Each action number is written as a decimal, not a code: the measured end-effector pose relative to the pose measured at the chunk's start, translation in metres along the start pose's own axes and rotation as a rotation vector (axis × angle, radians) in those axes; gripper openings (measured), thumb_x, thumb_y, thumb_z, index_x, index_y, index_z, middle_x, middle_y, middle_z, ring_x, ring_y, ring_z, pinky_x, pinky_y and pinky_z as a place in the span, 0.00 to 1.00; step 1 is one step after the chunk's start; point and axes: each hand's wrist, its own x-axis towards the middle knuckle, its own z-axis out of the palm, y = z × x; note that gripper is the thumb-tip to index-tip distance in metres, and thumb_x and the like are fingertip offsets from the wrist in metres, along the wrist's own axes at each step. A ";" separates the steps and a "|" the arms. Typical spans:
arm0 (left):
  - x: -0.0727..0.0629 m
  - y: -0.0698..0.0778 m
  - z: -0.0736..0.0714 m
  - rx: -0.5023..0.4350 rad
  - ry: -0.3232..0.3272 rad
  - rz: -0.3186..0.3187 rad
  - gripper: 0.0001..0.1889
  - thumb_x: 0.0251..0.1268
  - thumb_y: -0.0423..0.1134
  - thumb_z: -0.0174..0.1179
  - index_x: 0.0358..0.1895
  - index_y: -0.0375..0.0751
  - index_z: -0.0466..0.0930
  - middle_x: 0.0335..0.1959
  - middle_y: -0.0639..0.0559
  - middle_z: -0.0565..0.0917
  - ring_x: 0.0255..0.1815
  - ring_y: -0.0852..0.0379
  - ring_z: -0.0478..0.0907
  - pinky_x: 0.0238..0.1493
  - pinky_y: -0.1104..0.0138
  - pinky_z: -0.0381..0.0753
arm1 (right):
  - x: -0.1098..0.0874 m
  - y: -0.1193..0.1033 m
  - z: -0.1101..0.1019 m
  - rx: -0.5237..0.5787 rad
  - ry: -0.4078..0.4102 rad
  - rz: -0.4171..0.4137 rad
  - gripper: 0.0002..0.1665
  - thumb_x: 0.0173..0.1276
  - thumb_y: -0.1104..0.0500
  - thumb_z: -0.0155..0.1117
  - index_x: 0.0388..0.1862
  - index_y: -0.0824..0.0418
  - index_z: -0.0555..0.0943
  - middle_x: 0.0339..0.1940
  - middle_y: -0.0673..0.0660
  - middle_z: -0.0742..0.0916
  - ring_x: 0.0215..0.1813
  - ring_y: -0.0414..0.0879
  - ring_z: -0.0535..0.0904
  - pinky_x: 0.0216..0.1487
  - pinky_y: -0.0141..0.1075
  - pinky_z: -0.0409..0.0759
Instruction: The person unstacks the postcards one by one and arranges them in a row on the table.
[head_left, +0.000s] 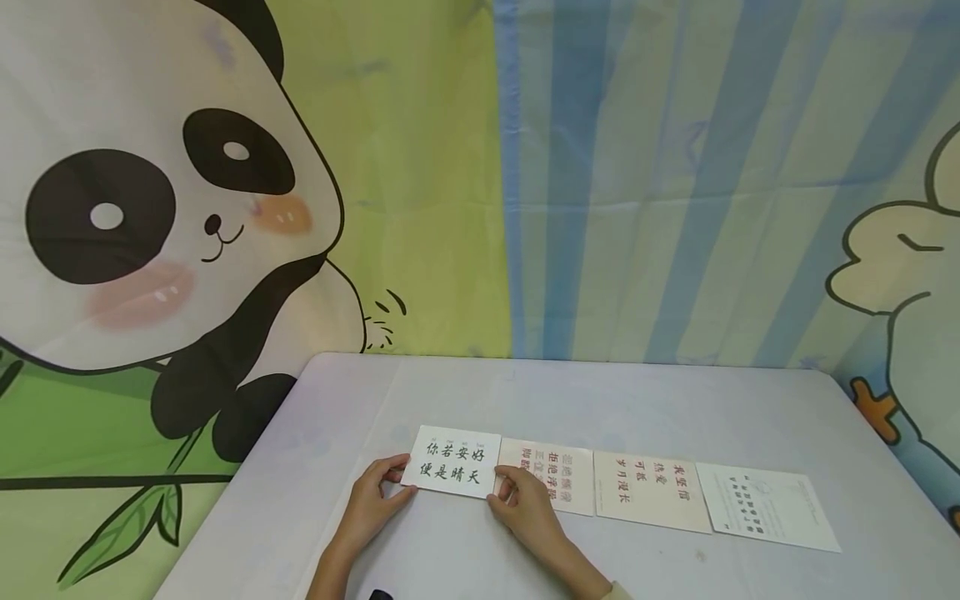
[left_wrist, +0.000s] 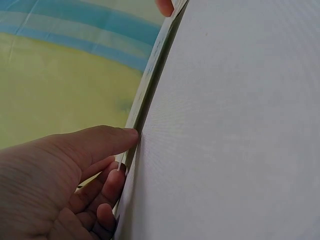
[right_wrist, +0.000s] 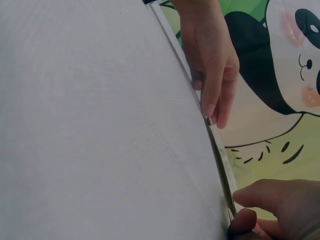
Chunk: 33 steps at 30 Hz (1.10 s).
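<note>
A white card (head_left: 453, 462) with two lines of black brush-style characters lies at the left end of a row. My left hand (head_left: 367, 504) pinches its left edge near the lower corner. At the lower right corner, the thumb and fingers of my right hand (head_left: 528, 508) hold it too. The wrist views show the card's near edge (left_wrist: 145, 95) almost side-on, with a dark strip of shadow beneath. Beside it, partly covered by my right hand, is a cream card with red characters (head_left: 566, 479).
Further right lie another cream card with red characters (head_left: 652, 490) and a white card with small dark print (head_left: 768, 507). They rest on a white-covered table (head_left: 600, 400). Behind stands a printed curtain (head_left: 420, 183) with a panda. A small black object (head_left: 381, 595) shows at the bottom edge.
</note>
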 end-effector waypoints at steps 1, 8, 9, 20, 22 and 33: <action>0.000 0.000 0.000 0.000 -0.003 -0.006 0.25 0.48 0.30 0.74 0.53 0.36 0.81 0.38 0.54 0.81 0.37 0.61 0.75 0.34 0.73 0.67 | 0.000 0.000 0.000 -0.011 -0.002 -0.002 0.27 0.56 0.67 0.71 0.54 0.75 0.78 0.26 0.49 0.77 0.22 0.32 0.68 0.19 0.26 0.70; 0.001 0.003 0.000 0.003 -0.023 -0.031 0.25 0.49 0.32 0.74 0.54 0.35 0.80 0.40 0.51 0.81 0.39 0.58 0.75 0.35 0.72 0.66 | 0.000 -0.001 -0.001 -0.032 -0.012 -0.013 0.24 0.56 0.67 0.71 0.52 0.75 0.79 0.26 0.49 0.77 0.22 0.32 0.67 0.21 0.26 0.69; 0.001 0.003 0.000 -0.002 -0.024 -0.036 0.25 0.49 0.32 0.74 0.54 0.35 0.80 0.41 0.51 0.81 0.39 0.57 0.75 0.35 0.72 0.66 | 0.000 -0.001 -0.001 -0.032 -0.014 -0.011 0.24 0.56 0.67 0.71 0.52 0.74 0.79 0.26 0.49 0.77 0.22 0.32 0.67 0.20 0.26 0.69; 0.003 0.004 -0.001 -0.001 -0.035 -0.080 0.27 0.49 0.36 0.75 0.55 0.39 0.80 0.47 0.51 0.82 0.43 0.58 0.76 0.39 0.71 0.67 | 0.000 0.001 -0.002 0.004 -0.011 -0.027 0.21 0.57 0.70 0.66 0.52 0.74 0.80 0.28 0.49 0.77 0.21 0.32 0.67 0.19 0.25 0.69; 0.004 0.004 -0.001 0.000 -0.035 -0.077 0.27 0.49 0.37 0.76 0.55 0.39 0.80 0.47 0.51 0.82 0.43 0.57 0.76 0.39 0.71 0.68 | 0.000 0.000 -0.003 0.018 -0.001 -0.035 0.21 0.57 0.70 0.65 0.51 0.73 0.80 0.28 0.49 0.78 0.20 0.31 0.67 0.18 0.24 0.69; 0.002 0.010 -0.001 0.028 -0.016 -0.071 0.27 0.49 0.37 0.75 0.56 0.38 0.80 0.47 0.49 0.81 0.40 0.57 0.76 0.37 0.70 0.70 | -0.010 0.001 -0.013 0.129 -0.040 -0.066 0.21 0.59 0.71 0.64 0.53 0.73 0.79 0.30 0.51 0.78 0.15 0.28 0.66 0.16 0.23 0.67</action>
